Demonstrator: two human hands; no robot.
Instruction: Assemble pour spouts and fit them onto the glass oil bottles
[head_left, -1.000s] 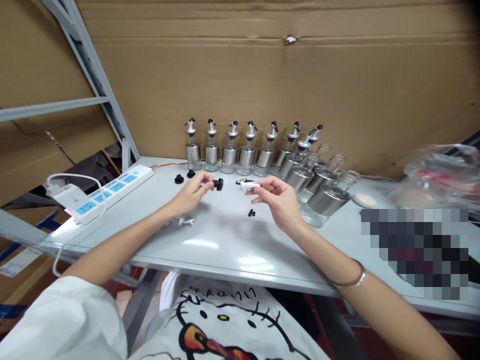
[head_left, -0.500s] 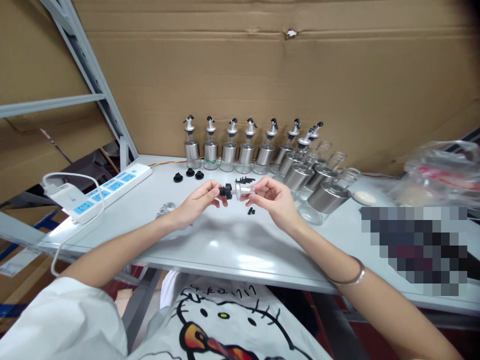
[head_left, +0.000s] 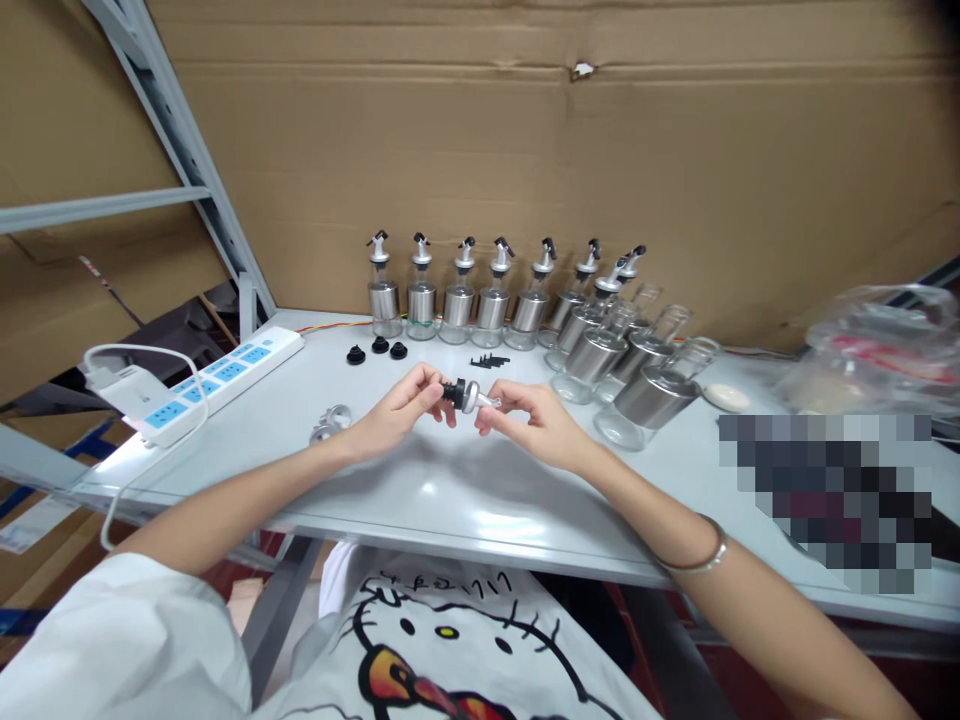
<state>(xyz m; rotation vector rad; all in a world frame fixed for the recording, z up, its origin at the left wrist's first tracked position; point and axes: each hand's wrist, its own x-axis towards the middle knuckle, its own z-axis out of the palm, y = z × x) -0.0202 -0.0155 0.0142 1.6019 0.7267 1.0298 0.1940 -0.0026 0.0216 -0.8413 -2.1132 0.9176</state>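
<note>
A pale grey table [head_left: 450, 490] carries the row of bottles [head_left: 459, 303]; brown cardboard [head_left: 525, 150] rises behind that row, and a metal post [head_left: 196, 150] and a power strip [head_left: 225, 385] are to its left. Three black caps [head_left: 356, 356] lie before its left end. In front of the row, the left hand [head_left: 401, 408] pinches a black stopper [head_left: 456, 392] and the right hand [head_left: 534, 418] pinches a silver spout [head_left: 472, 397]. Half a second ago the parts showed a gap (bridged by a thin tube); now they meet, slightly farther from the row.
</note>
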